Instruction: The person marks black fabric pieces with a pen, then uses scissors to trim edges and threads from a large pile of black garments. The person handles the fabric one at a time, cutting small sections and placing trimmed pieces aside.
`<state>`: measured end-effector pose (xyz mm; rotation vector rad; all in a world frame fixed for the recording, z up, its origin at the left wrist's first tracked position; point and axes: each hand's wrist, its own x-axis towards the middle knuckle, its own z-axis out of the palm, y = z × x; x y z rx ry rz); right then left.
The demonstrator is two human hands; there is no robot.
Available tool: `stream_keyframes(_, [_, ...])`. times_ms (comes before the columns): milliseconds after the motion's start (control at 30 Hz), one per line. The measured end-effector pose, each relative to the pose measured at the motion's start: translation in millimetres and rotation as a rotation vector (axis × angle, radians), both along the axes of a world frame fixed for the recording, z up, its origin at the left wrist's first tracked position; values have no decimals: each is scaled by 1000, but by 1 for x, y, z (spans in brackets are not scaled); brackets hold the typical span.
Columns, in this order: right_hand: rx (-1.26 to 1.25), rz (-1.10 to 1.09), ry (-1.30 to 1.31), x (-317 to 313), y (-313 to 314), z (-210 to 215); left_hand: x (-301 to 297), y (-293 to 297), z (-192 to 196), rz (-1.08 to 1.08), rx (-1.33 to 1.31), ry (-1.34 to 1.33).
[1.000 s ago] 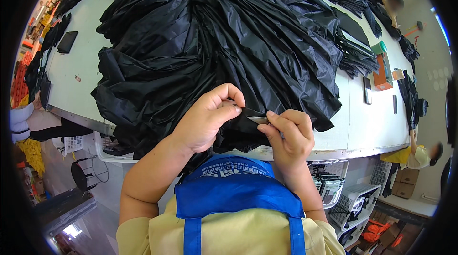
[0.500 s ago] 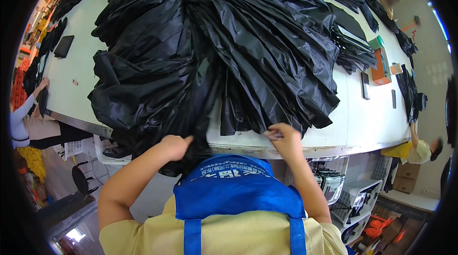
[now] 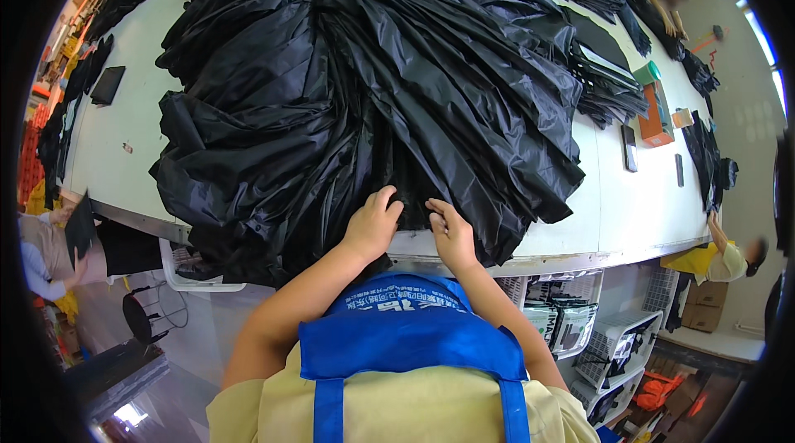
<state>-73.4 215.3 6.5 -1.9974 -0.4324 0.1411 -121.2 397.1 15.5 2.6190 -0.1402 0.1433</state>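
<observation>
A large gathered heap of shiny black cloth (image 3: pixel 464 103) spreads over the table in front of me, its folds fanning from the far side toward the near edge. My left hand (image 3: pixel 373 223) rests at the near folds, its thumb and forefinger stretched out slightly apart against the cloth. Close beside it on the right, my right hand (image 3: pixel 452 238) touches the near hem with its fingers partly bent and apart. A narrow dark strip of the cloth lies between the two hands. Both sets of fingertips show; I see no firm grip in either.
Stacked black pieces (image 3: pixel 609 83) lie right of the heap, near an orange box (image 3: pixel 657 116), a green roll (image 3: pixel 647 73) and a phone (image 3: pixel 629 149). A dark flat object (image 3: pixel 108 85) is at left. White baskets (image 3: pixel 609 344) stand below the table edge (image 3: pixel 580 262). Other people work around.
My left hand has moved right and away from me, leaving the bunched cloth at the near edge. My right hand has shifted left, close to it. At left, a person now holds up a dark piece.
</observation>
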Motion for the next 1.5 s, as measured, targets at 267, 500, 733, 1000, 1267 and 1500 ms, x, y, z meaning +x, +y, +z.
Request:
stream_keyframes(267, [-94,155,-257,12,4,68,25,32,115,89,-917,92])
stream_keyframes(500, [128,116,-83,35,25,120,29,52,152,126,-1288,205])
stream_keyframes(733, [358,229,76,61,19,144,5,33,112,373,-1419,68])
stream_keyframes(1000, [-7,389,-4,99,36,163,0,26,114,-27,-1921,244])
stream_keyframes(1267, [12,181,120,81,29,129,3,10,121,153,-1852,214])
stream_keyframes(1500, [114,310,-220,20,3,166,3,10,129,225,-1855,200])
